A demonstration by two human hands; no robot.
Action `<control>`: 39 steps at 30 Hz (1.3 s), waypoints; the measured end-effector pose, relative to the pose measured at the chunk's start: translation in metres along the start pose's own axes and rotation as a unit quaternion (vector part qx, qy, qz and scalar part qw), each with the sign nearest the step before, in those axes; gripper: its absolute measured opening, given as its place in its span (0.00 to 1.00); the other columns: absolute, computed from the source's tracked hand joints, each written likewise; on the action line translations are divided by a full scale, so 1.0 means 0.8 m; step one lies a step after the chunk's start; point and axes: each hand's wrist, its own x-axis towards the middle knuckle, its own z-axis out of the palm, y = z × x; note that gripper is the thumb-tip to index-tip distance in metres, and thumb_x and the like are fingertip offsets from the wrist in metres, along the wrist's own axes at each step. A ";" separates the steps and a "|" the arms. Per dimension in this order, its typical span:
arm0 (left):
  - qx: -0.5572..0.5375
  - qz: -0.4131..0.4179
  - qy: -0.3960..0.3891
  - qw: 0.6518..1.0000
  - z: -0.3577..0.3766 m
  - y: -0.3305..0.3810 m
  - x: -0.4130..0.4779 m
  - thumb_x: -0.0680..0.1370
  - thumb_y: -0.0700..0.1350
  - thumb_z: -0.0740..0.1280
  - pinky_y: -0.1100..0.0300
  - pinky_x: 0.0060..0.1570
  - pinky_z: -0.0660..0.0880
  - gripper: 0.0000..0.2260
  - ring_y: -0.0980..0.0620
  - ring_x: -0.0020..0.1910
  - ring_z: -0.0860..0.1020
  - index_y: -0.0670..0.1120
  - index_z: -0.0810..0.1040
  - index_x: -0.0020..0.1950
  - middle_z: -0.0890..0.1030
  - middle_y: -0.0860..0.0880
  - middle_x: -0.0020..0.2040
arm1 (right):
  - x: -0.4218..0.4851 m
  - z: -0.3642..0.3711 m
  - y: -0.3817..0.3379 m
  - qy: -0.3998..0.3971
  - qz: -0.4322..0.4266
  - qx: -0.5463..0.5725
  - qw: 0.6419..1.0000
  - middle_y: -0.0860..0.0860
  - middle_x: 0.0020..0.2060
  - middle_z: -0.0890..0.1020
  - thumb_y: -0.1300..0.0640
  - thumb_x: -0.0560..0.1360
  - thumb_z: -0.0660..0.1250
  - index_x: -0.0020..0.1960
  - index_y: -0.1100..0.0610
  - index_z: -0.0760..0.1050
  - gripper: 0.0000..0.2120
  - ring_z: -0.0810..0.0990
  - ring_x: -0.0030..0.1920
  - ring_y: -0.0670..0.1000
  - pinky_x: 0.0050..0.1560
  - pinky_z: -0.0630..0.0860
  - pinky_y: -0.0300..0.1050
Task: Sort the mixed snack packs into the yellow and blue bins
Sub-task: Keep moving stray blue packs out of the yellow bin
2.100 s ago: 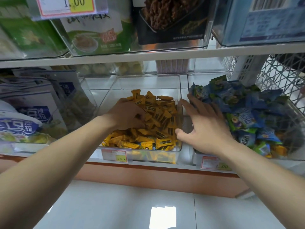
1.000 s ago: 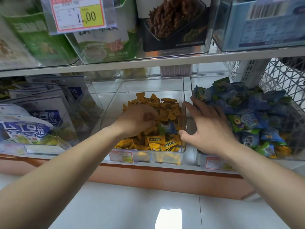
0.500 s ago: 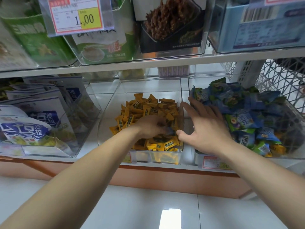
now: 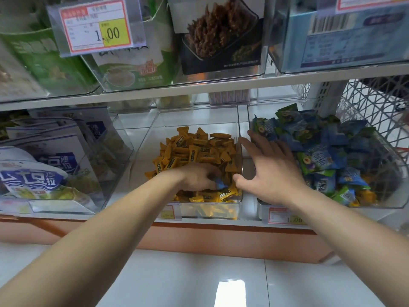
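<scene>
A clear bin (image 4: 194,117) on the lower shelf holds several yellow snack packs (image 4: 199,147). To its right a second clear bin (image 4: 376,206) is heaped with blue and green packs (image 4: 321,138), with a few yellow packs (image 4: 366,196) at its front corner. My left hand (image 4: 199,177) is down in the yellow bin near its front, fingers curled around a small blue pack (image 4: 220,185). My right hand (image 4: 272,171) rests with spread fingers on the gap between the two bins, fingertips touching the blue pile's left edge.
A bin of large white-and-blue bags (image 4: 44,171) stands to the left. The upper shelf (image 4: 199,87) overhangs close above, with bagged goods and a price tag (image 4: 97,27). A white wire basket (image 4: 376,111) sits at the far right. Glossy white floor (image 4: 199,280) lies below.
My left hand moved from the middle of the yellow pile toward its front right and took hold of a blue pack. My right hand stayed in place.
</scene>
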 end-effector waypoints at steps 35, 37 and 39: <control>-0.580 0.092 0.323 0.742 -0.034 0.065 -0.093 0.75 0.44 0.73 0.56 0.43 0.80 0.15 0.45 0.51 0.84 0.45 0.80 0.61 0.85 0.44 0.52 | 0.001 -0.051 -0.076 0.069 0.026 0.419 0.905 0.41 0.42 0.82 0.48 0.72 0.75 0.60 0.45 0.75 0.19 0.81 0.39 0.38 0.38 0.75 0.29; -0.572 0.100 0.324 0.747 -0.027 0.063 -0.100 0.76 0.48 0.72 0.56 0.44 0.80 0.15 0.47 0.52 0.84 0.46 0.80 0.62 0.85 0.45 0.53 | 0.000 -0.053 -0.070 0.057 0.067 0.479 0.873 0.44 0.45 0.84 0.54 0.73 0.75 0.58 0.48 0.77 0.15 0.83 0.43 0.42 0.45 0.80 0.37; -0.534 0.097 0.341 0.768 -0.020 0.062 -0.107 0.75 0.53 0.73 0.60 0.42 0.80 0.17 0.52 0.51 0.84 0.48 0.81 0.61 0.86 0.49 0.52 | -0.004 -0.055 -0.069 0.015 0.104 0.573 0.813 0.50 0.48 0.86 0.60 0.75 0.72 0.59 0.51 0.77 0.15 0.85 0.47 0.50 0.47 0.83 0.48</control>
